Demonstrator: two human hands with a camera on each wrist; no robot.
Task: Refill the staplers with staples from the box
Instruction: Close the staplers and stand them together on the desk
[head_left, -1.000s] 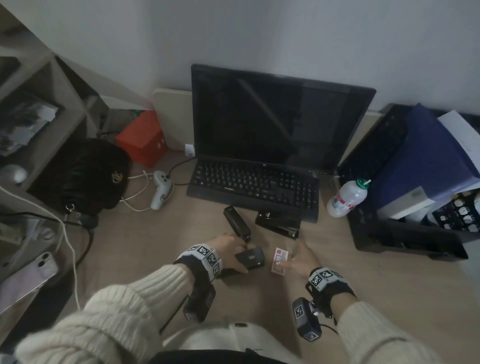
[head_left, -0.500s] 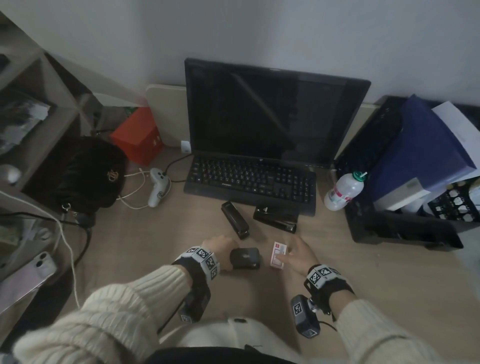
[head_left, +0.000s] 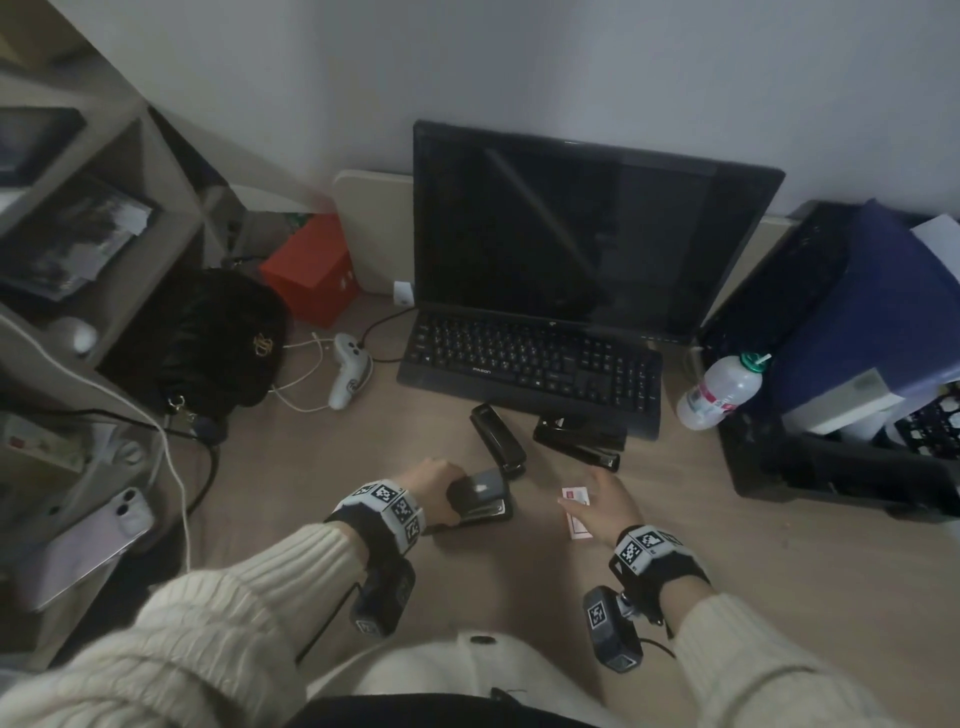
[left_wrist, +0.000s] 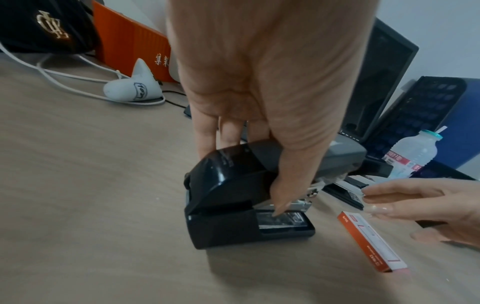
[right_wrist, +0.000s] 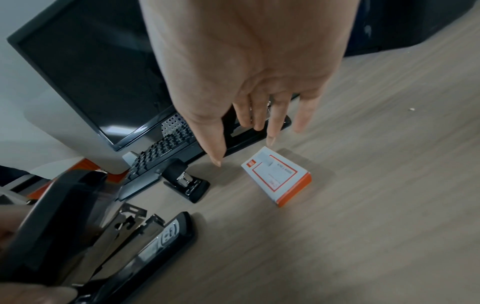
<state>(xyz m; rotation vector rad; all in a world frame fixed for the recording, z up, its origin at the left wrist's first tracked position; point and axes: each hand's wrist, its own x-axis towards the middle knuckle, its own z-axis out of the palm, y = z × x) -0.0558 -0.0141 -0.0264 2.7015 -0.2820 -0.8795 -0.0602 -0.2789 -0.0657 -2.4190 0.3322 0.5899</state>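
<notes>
My left hand grips the top cover of a black stapler on the wooden desk, thumb on one side and fingers on the other. The left wrist view shows the black stapler with its cover raised off the base. The metal magazine is exposed. My right hand hovers open, fingers spread, just above the orange-and-white staple box, which lies flat and closed. Two more black staplers lie in front of the keyboard.
A keyboard and a dark monitor stand behind the staplers. To the right are a plastic bottle and a black tray. A black bag, white controller, cables and phone lie at the left.
My left hand has closed on the stapler's cover and raised it. My right hand has let go of the staple box and now hovers over it.
</notes>
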